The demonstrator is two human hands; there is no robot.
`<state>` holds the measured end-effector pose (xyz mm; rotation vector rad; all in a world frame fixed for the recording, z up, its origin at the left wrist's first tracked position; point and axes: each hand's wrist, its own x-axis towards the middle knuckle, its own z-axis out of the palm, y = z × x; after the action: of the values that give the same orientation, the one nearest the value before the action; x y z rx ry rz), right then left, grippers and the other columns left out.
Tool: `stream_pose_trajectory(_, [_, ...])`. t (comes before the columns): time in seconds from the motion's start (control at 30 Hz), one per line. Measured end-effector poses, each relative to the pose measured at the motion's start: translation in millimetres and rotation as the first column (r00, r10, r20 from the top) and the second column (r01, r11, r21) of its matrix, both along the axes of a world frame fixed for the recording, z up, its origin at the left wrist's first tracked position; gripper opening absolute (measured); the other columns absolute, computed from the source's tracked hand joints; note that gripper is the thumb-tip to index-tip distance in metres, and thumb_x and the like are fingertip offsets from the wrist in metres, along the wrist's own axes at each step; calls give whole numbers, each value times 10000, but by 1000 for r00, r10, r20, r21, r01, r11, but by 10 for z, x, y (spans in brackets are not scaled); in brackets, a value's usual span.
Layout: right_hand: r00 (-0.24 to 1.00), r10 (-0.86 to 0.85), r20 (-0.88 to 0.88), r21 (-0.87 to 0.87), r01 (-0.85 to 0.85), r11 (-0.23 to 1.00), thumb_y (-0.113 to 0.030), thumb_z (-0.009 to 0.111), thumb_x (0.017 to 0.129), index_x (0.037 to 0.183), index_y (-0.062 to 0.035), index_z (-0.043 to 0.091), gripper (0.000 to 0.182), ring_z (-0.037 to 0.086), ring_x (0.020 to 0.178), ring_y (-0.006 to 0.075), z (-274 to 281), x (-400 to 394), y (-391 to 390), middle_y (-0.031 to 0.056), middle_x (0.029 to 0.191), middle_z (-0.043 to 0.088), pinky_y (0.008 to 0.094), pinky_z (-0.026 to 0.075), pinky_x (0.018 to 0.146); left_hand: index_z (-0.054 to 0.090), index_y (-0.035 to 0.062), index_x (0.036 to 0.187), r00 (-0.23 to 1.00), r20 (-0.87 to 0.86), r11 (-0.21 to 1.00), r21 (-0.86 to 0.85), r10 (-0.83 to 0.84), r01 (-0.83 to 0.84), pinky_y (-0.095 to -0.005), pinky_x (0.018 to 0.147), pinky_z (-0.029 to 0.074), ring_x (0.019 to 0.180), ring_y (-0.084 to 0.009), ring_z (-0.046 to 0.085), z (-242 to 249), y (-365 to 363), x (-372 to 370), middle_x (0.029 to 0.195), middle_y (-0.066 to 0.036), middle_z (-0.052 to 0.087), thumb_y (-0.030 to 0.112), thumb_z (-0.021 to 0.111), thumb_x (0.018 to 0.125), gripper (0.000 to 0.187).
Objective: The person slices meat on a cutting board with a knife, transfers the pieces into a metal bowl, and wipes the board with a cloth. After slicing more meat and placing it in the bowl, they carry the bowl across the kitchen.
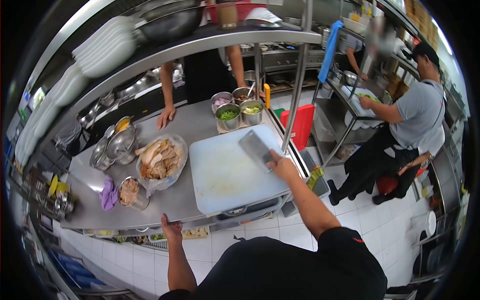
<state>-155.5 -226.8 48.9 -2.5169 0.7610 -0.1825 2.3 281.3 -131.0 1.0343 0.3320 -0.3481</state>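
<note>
My right hand (283, 168) is closed around the handle of a cleaver (255, 149), its broad blade over the right part of a white cutting board (225, 172). Faint yellowish stains mark the board. At the table's front edge is my left hand (172, 230), thumb apart from the fingers and nothing visible in it. Beyond that hand, a metal container (133, 192) holds pale shredded meat. A plastic-lined bowl (181, 141) piled with cooked meat pieces stands left of the board.
Metal tubs of chopped greens (228, 116) and other ingredients stand behind the board. Steel bowls (121, 145) and a purple cloth (108, 194) lie at left. Across the table, another person's hand (166, 116) rests on it. A shelf post (296, 95) rises at right; co-workers (420, 110) stand beyond.
</note>
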Motion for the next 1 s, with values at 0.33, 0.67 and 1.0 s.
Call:
stream_pose_trajectory(0.33, [994, -32, 108, -1, 32, 999, -428, 581, 958, 1483, -156, 479, 600, 689, 969, 438, -245, -578, 289, 282, 1006, 705, 480, 534, 814, 558, 201, 1228, 1000, 4, 993, -111, 27, -26, -317, 717, 440, 945, -141, 589, 400, -179, -160, 1118, 23, 636, 538, 660, 923, 465])
stream_pose_trajectory(0.67, [999, 10, 32, -114, -6, 993, -355, 638, 965, 1507, -202, 465, 589, 707, 909, 389, -191, -253, 1737, 287, 1090, 697, 443, 533, 836, 536, 109, 1257, 992, 18, 989, -78, -124, 125, -369, 769, 479, 932, -185, 631, 300, -41, -81, 1087, -27, 661, 598, 661, 902, 617])
stream_pose_trajectory(1.0, [987, -160, 17, 9, 160, 987, -422, 607, 968, 1527, -200, 421, 629, 654, 1053, 475, -216, -498, 1742, 313, 1132, 667, 512, 505, 885, 630, 157, 1109, 772, -529, 580, 524, -352, 624, -378, 633, 486, 755, -172, 576, -1378, 2272, -1896, 914, -27, 628, 587, 622, 910, 474])
